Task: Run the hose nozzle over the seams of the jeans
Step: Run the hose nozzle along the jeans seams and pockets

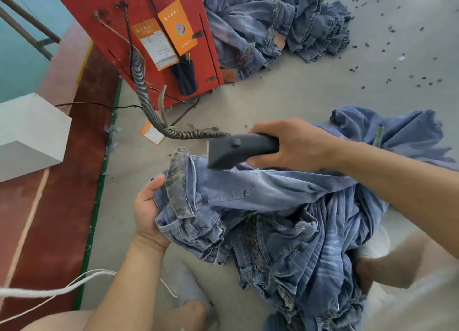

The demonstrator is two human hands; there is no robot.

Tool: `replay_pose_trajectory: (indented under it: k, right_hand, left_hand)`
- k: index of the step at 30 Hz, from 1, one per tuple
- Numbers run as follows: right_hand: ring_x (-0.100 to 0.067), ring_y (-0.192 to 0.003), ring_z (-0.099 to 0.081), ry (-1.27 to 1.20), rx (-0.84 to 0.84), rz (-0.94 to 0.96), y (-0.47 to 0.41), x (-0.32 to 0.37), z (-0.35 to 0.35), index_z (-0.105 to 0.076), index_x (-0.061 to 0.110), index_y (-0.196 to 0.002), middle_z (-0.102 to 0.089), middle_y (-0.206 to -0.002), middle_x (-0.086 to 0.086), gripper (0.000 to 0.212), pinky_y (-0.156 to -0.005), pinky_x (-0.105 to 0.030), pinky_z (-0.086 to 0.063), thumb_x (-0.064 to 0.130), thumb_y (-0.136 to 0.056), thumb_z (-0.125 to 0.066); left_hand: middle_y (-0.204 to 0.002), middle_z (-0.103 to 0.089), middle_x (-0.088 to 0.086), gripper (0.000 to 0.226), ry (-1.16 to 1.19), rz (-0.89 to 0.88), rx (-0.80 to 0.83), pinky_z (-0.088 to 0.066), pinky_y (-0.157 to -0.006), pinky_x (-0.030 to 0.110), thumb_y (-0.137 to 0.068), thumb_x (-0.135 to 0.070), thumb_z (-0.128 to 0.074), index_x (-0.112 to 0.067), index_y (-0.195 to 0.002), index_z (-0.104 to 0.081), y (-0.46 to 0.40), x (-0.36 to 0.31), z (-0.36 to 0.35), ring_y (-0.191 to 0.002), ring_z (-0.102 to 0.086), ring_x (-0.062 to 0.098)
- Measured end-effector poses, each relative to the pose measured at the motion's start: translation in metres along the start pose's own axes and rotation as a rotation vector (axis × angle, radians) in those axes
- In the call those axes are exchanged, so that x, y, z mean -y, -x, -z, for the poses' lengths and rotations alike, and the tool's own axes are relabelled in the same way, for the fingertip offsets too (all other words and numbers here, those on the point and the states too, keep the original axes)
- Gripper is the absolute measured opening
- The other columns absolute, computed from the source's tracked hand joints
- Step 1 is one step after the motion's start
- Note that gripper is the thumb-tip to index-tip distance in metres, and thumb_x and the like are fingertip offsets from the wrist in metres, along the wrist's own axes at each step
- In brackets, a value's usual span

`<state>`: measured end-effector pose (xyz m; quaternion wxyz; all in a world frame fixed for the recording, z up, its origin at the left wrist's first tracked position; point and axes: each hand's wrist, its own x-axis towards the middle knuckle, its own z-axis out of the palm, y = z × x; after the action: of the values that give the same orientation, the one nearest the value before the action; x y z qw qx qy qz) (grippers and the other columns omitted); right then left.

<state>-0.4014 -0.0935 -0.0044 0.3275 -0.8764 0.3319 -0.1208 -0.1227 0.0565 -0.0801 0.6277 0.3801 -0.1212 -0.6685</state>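
A pair of light blue jeans (260, 196) lies bunched over my lap, waistband end to the left. My left hand (149, 206) grips the waistband from underneath and holds it up. My right hand (288, 142) grips the handle of a dark grey hose nozzle (231, 152). The nozzle's wide mouth sits on the denim just right of the waistband. A ribbed grey hose (146, 107) runs from the nozzle back to the red machine (149, 20).
The red machine stands at the top left with orange tags on it. A heap of jeans (273, 25) lies on the grey floor behind it, another bundle (397, 129) at right. A white box (29, 132) sits left. White cord (49, 291) trails across the lower left.
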Motion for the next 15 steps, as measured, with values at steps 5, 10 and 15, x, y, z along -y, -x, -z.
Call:
replay_pose_trajectory:
  k: [5,10,15]
  right_hand:
    - [-0.001,-0.075,-0.063,-0.079,-0.122,0.035,0.008,-0.011,0.035,-0.066,0.033,-0.108,-0.067,-0.085,0.018,0.025,-0.065,-0.014,-0.045,0.036,-0.087,-0.079]
    - [0.006,-0.072,-0.061,0.210,0.134,0.054,0.018,-0.006,0.004,-0.061,0.049,-0.112,-0.062,-0.078,0.034,0.031,-0.055,-0.014,-0.038,0.055,-0.082,-0.064]
    - [0.001,-0.067,-0.062,0.060,-0.027,0.138,0.011,0.006,-0.012,-0.062,0.045,-0.114,-0.064,-0.081,0.028,0.032,-0.057,-0.016,-0.045,0.059,-0.085,-0.064]
  left_hand:
    - [-0.137,-0.063,0.021,0.052,0.018,-0.011,0.006,-0.051,-0.104,0.057,-0.088,-0.040,-0.062,-0.006,-0.127,-0.070,0.002,-0.007,-0.006,-0.125,-0.062,0.041]
    - [-0.111,-0.075,0.021,0.034,-0.064,-0.028,0.041,-0.057,-0.091,0.050,-0.085,-0.025,-0.066,-0.004,-0.110,-0.077,0.001,-0.005,-0.007,-0.105,-0.072,0.039]
    - [-0.113,-0.074,0.024,0.042,-0.092,0.067,-0.092,-0.060,-0.087,0.053,-0.079,-0.012,-0.052,0.001,-0.109,-0.077,-0.006,-0.007,0.002,-0.103,-0.072,0.040]
